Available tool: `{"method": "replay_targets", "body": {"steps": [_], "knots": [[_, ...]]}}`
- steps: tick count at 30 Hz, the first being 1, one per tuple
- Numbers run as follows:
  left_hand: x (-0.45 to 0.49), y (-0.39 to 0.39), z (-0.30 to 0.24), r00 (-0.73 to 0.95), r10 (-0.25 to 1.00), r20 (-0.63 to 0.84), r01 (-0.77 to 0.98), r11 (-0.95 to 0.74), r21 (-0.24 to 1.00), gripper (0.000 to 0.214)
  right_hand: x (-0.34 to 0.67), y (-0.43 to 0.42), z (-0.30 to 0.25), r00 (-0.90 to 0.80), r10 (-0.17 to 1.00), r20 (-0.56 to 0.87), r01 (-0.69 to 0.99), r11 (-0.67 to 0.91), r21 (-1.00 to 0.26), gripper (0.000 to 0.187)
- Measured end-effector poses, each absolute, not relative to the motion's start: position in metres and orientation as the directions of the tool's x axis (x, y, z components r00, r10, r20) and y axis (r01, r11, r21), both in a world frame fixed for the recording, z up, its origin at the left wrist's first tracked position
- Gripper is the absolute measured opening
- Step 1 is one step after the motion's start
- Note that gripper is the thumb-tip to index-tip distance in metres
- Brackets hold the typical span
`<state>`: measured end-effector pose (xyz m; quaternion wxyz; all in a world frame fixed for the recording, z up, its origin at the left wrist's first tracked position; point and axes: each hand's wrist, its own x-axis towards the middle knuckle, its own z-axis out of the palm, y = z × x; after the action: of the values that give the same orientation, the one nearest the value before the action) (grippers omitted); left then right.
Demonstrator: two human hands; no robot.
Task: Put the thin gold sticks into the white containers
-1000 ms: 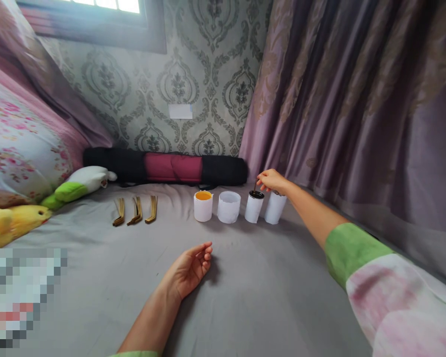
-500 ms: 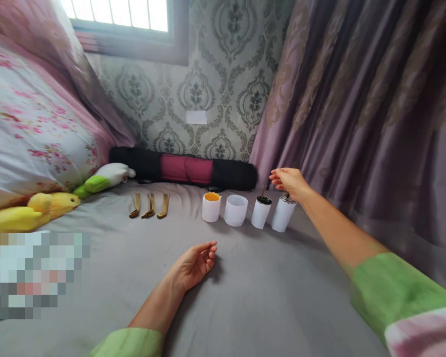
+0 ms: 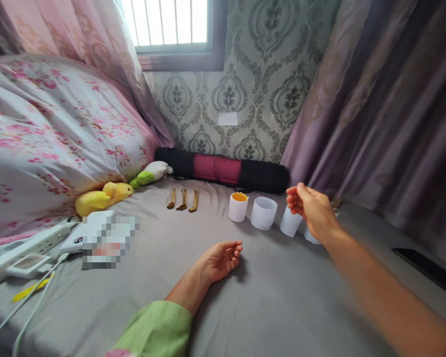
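Observation:
My left hand (image 3: 221,258) rests palm up on the grey sheet (image 3: 282,307), fingers loosely curled and holding nothing. My right hand (image 3: 312,210) hovers in front of a row of white cups, its fingers drawn together in a pinch; I cannot make out what is in it. It covers part of the third cup (image 3: 290,223) and most of the fourth cup (image 3: 311,238). To their left stand a wide white cup (image 3: 263,212) and a cup with orange filling (image 3: 238,207).
Three gold utensils (image 3: 183,199) lie left of the cups. A black and red roll (image 3: 223,170) lies along the wall. Plush toys (image 3: 100,197), a floral quilt (image 3: 59,134), a power strip (image 3: 22,245) and cables are at left. A purple curtain (image 3: 394,124) hangs at right.
My right hand has lifted from the dark-filled cup and drawn back toward me, now covering the two right cups. The view has swung left. My left hand has stayed put.

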<state>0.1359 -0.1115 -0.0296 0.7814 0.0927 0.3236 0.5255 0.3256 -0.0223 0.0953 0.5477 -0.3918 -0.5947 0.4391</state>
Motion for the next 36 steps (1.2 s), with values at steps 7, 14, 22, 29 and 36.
{"method": "replay_targets", "body": {"steps": [7,14,22,29,36], "knots": [[0.136,-0.11,-0.029,0.242,0.876,-0.418,-0.759,0.439,0.48,0.007,0.299,-0.019,0.022,-0.187,0.972,0.139,0.08,0.156,-0.984,0.038],[0.135,-0.106,-0.03,0.205,0.912,-0.356,-0.774,0.373,0.511,0.01,0.29,-0.01,-0.042,-0.226,0.956,0.187,0.292,0.25,-0.923,0.042],[0.125,-0.092,-0.035,0.11,0.941,-0.32,-0.795,0.276,0.541,0.009,0.295,-0.013,-0.056,-0.264,0.924,0.278,0.404,0.368,-0.837,0.041],[0.105,-0.067,-0.032,-0.023,0.918,-0.396,-0.649,0.287,0.705,0.004,0.299,-0.015,-0.053,-0.282,0.92,0.272,0.384,0.369,-0.847,0.04],[0.072,-0.034,-0.025,-0.188,0.868,-0.46,-0.46,0.336,0.822,0.003,0.3,-0.015,-0.055,-0.297,0.907,0.298,0.398,0.402,-0.825,0.04]]}}
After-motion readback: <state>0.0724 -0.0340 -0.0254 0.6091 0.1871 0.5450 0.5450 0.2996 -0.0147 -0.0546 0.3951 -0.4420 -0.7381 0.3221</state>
